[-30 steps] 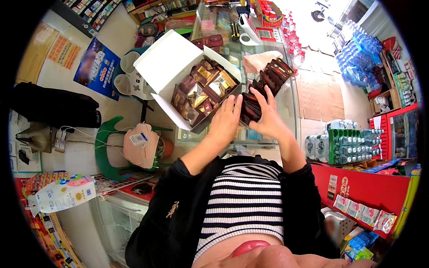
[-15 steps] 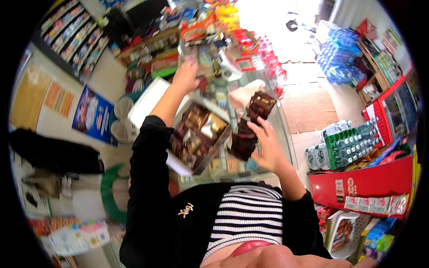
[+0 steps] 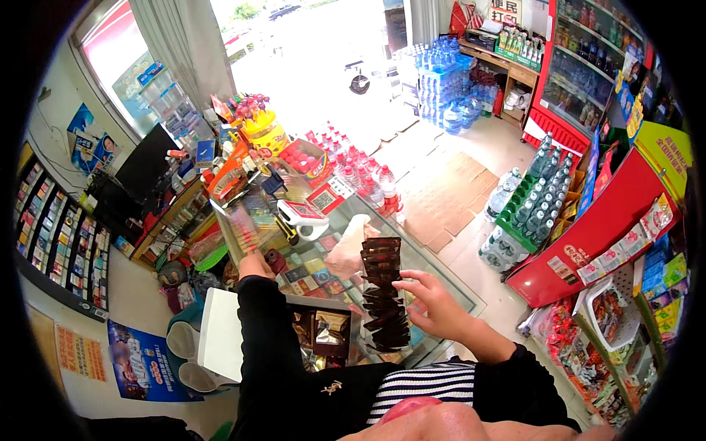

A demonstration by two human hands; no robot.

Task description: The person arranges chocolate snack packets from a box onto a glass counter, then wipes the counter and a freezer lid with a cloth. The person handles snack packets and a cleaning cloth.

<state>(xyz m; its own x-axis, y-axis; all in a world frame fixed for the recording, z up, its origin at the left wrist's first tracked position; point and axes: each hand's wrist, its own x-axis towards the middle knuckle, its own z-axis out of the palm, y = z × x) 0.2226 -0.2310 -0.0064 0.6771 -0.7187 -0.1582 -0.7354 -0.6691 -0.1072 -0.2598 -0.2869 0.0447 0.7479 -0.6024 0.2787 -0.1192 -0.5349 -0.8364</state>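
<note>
My right hand [image 3: 440,307] is beside a long row of dark brown packets [image 3: 384,294] standing on the glass counter, its fingers apart and the fingertips at the row's right edge. My left hand [image 3: 254,265] reaches forward over the left part of the counter, next to a small dark red object [image 3: 275,260]; the sleeve and blur hide most of its fingers. Under my left forearm lies an open box with brown and gold packets [image 3: 331,328], partly covered by the arm. Its white lid [image 3: 221,334] sticks out on the left.
Beyond the packets are a crumpled pinkish cloth [image 3: 348,248] and a white payment device [image 3: 303,219]. Pink-capped bottles [image 3: 362,175] line the counter's far edge. Bottles in a green crate [image 3: 535,202] stand on the floor at right. Two pale bins [image 3: 193,376] stand at lower left.
My view has swung up toward the doorway. The brown packets, uneven before, now form a straighter row. My left hand stays stretched out over the counter; my right hand remains beside the row.
</note>
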